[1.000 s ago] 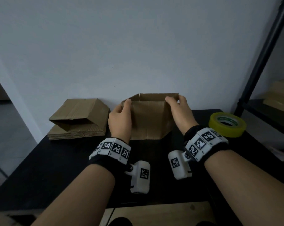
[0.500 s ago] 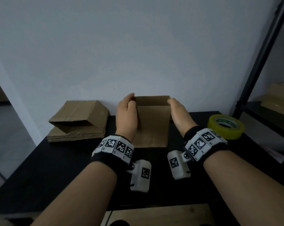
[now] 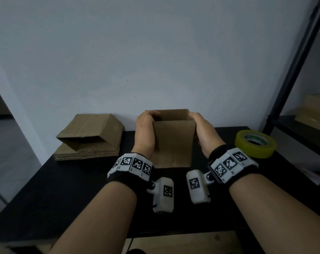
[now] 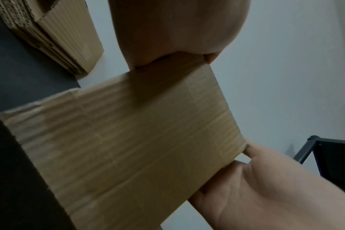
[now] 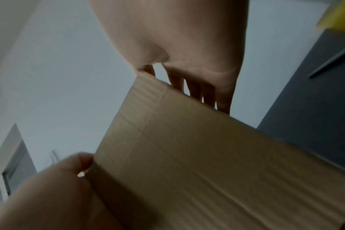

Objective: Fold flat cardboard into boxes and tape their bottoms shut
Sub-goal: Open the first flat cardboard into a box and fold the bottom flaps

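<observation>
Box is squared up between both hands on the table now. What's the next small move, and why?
Probably tip the box over so its bottom flaps face up and start folding them in. The left hand and right hand grip its opposite sides, its top is open, it stands on the black table, and the yellow tape roll lies unused beside the right hand.

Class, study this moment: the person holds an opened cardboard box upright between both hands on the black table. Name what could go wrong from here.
1. The box is held only at its sides by the left hand and right hand; uneven pressure could skew it or collapse it flat.
2. No tape shows on it, so any folded flaps may spring open.
3. The tape roll lies apart, to the right; reaching for it likely means loosening one grip, so the box could tip.
</observation>
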`<state>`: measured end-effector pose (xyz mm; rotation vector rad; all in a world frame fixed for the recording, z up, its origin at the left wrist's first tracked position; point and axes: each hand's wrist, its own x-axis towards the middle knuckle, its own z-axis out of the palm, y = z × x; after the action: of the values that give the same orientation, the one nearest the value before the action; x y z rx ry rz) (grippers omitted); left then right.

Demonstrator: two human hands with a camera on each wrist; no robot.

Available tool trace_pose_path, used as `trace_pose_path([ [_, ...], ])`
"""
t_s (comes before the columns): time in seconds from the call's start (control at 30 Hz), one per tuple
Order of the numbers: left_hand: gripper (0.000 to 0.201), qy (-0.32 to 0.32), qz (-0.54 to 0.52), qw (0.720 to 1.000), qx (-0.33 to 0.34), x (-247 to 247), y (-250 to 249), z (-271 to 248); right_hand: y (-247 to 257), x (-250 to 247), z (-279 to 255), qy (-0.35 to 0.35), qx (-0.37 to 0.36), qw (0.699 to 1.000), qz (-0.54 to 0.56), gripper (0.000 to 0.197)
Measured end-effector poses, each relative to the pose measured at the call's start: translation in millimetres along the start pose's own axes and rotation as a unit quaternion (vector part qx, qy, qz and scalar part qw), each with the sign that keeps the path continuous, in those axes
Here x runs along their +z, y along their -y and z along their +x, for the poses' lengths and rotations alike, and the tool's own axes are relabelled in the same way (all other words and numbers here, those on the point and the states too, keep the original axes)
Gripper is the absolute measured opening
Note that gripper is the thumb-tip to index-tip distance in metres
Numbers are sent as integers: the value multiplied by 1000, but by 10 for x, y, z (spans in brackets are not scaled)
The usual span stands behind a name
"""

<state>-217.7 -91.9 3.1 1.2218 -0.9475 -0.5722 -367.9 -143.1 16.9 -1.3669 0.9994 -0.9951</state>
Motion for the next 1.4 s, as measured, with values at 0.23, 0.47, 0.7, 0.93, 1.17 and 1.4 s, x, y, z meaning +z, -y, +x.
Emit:
trace_pose_path([
  [0.23, 40, -6, -10, 1000, -10, 12, -5, -31, -150, 4, -33, -154, -120, 980, 45, 18],
  [0.47, 40, -2, -25, 1000, -13, 10, 7, -7, -150, -30, -68, -120, -125, 983, 61, 27],
  [0.7, 44, 7, -25, 1000, -2, 5, 1, -24, -160, -121, -59, -90, -141, 986, -23, 31],
  [0.93, 40, 3, -16, 1000, -5, 12, -9, -31, -116, -202, -81, -33, -123, 990, -52, 26],
  [1.17, 40, 3, -1, 1000, 1, 1, -16, -32, -89, -188, -72, -16, -94, 994, -52, 22],
  [1.4, 43, 19, 18, 1000, -9, -11, -85, -72, -115, -199, -49, -21, -78, 994, -76, 17],
])
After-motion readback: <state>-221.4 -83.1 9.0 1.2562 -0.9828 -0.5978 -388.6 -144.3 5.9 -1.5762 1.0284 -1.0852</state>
